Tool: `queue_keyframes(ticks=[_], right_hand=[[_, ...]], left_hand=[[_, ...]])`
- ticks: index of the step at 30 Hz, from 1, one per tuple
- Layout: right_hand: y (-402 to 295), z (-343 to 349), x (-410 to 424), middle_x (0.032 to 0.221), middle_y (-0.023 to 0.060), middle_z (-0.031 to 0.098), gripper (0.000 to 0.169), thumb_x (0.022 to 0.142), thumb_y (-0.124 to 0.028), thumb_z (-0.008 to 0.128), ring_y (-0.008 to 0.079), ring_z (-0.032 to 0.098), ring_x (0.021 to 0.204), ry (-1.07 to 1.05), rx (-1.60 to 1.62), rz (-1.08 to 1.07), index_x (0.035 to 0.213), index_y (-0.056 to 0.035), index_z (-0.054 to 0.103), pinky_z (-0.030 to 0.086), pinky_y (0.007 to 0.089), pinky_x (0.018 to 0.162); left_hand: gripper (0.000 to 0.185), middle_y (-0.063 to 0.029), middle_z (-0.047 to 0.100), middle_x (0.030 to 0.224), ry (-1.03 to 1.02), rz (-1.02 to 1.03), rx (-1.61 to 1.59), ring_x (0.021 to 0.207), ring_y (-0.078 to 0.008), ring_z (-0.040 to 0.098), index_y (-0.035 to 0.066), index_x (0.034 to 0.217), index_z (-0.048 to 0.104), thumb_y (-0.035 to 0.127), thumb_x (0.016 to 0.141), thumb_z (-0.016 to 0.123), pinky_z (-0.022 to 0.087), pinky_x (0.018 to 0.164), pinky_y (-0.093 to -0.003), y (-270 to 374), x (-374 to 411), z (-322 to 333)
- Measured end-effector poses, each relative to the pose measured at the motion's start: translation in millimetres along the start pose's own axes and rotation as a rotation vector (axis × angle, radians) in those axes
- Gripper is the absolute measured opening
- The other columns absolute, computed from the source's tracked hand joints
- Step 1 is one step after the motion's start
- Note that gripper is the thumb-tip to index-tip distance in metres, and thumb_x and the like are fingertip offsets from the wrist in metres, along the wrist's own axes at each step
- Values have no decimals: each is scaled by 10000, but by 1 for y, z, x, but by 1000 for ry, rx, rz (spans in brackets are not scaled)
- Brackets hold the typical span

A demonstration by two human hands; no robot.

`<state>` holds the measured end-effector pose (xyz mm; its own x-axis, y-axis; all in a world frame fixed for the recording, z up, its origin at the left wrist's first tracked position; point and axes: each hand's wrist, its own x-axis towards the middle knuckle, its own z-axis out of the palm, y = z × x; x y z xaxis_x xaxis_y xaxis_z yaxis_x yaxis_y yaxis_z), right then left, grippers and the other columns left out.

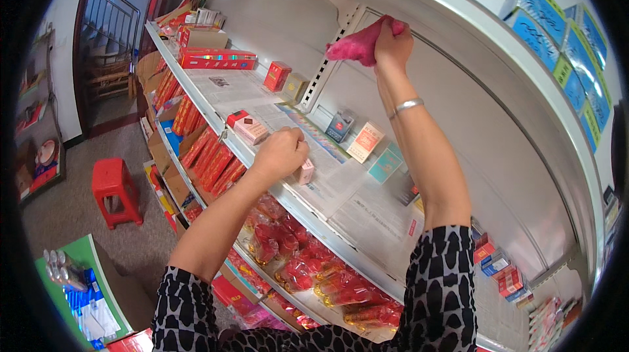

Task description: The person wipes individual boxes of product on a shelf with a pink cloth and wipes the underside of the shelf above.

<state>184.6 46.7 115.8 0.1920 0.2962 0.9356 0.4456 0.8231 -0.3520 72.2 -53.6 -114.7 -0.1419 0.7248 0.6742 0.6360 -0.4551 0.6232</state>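
My right hand [394, 47] is raised and grips a bright pink plush cloth [358, 45] in front of the shelf's back panel and slotted upright. A silver bangle [409, 105] circles that wrist. Lower down, at the shelf's front edge, my left hand [282, 153] is curled around a small pale pink cigarette pack [305, 172], only partly visible beyond the fingers. Beside it lies a pink cigarette pack with a red end [247, 127]. Newspaper [373, 212] lines the shelf. A dark pack [340, 125], a white-and-orange pack [366, 142] and a teal pack [385, 163] stand along the back.
A red carton [218, 59] and a red pack [277, 76] occupy the shelf's far end. Blue boxes [540, 23] sit on the upper shelf. Red wrapped goods [295, 273] fill the shelf below. A red plastic stool [115, 190] stands on the floor at left, near a green-topped box [73, 249].
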Motion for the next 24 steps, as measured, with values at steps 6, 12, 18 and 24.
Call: queue_keyframes(ticks=[6, 12, 18, 24], right_hand=[[42, 40, 22, 851, 197, 583, 128, 833, -83, 560, 369, 542, 870, 185, -32, -262, 911, 14, 531, 428, 444, 771], [107, 65, 6, 1014, 172, 526, 197, 786, -72, 609, 378, 480, 933, 217, -360, -551, 953, -29, 514, 402, 459, 802], [134, 77, -11, 1019, 136, 514, 249, 721, -135, 632, 344, 474, 950, 94, -761, -532, 945, -78, 539, 388, 451, 822], [120, 89, -34, 1098, 145, 506, 291, 765, -212, 583, 349, 438, 1031, -34, -915, -478, 1004, -49, 551, 363, 444, 859]], left_hand=[[252, -231, 620, 869, -29, -40, -49, 816, -384, 603, -38, 847, 624, 179, 773, 519, 478, 760, -433, 3, -2, -2], [267, -247, 609, 871, -104, -62, -109, 819, -405, 592, -42, 869, 617, 189, 777, 520, 468, 765, -441, 7, 1, -8], [269, -254, 609, 879, -101, -67, -107, 829, -402, 593, -49, 874, 616, 182, 778, 515, 469, 778, -432, 7, -1, -10], [283, -253, 614, 904, -114, -72, -116, 848, -391, 599, -53, 894, 620, 183, 775, 519, 472, 796, -424, 3, 1, -10]])
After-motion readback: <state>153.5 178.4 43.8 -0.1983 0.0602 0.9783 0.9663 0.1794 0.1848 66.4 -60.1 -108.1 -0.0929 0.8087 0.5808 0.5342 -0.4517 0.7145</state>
